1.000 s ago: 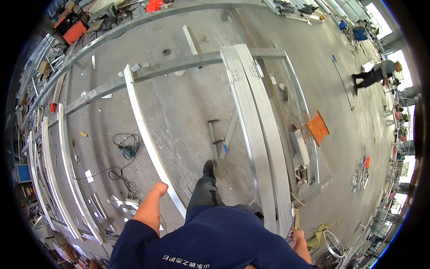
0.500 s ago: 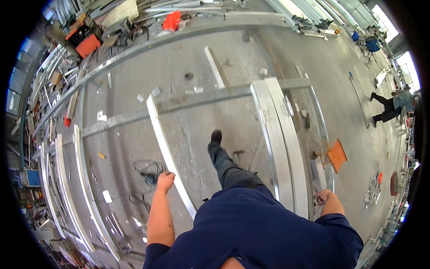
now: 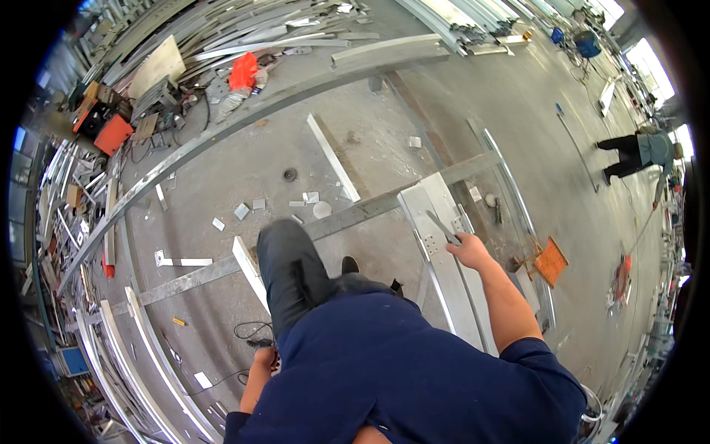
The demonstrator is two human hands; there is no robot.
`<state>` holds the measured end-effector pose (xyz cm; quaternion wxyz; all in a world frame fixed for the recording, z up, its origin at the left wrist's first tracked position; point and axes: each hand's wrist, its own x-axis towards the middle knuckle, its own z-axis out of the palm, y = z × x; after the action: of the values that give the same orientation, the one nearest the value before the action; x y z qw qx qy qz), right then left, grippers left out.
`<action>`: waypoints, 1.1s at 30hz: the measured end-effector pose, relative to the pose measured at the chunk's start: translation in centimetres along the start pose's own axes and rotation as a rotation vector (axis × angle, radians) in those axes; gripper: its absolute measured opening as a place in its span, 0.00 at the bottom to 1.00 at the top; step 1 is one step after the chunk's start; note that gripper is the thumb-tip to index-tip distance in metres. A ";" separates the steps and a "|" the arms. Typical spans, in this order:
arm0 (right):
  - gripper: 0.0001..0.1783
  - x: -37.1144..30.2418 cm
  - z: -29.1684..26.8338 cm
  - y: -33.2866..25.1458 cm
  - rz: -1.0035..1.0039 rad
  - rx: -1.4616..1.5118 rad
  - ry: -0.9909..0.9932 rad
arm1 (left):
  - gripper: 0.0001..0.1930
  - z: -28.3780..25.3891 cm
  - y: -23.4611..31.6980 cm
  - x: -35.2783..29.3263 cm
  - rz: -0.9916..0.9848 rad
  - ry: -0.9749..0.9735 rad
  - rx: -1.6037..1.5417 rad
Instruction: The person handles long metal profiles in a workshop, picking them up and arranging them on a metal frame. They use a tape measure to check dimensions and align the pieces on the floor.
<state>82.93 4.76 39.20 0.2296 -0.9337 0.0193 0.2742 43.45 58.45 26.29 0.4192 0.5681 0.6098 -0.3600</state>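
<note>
smooth metal beams [image 3: 451,285], matt cloth shirt [image 3: 399,362]

This is a metalworking workshop. Long metal bars [image 3: 266,46] lie heaped at the far left, pale profiles [image 3: 444,22] at the far right, and beams [image 3: 438,196] rest across a metal frame [image 3: 355,216] over a scrap-strewn grey floor [image 3: 458,96].

Right arm [image 3: 509,305] outstretched with curled fingers [image 3: 460,246], left arm [image 3: 254,390] low.
</note>
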 end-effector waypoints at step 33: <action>0.26 21.5 -5.9 -23.5 0.707 0.224 0.191 | 0.03 -13.0 88.9 18.1 0.521 -0.349 0.610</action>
<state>107.93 25.07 42.22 0.2188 -0.8598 0.3914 0.2445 130.52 85.92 17.96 0.4058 0.7313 0.2320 -0.4966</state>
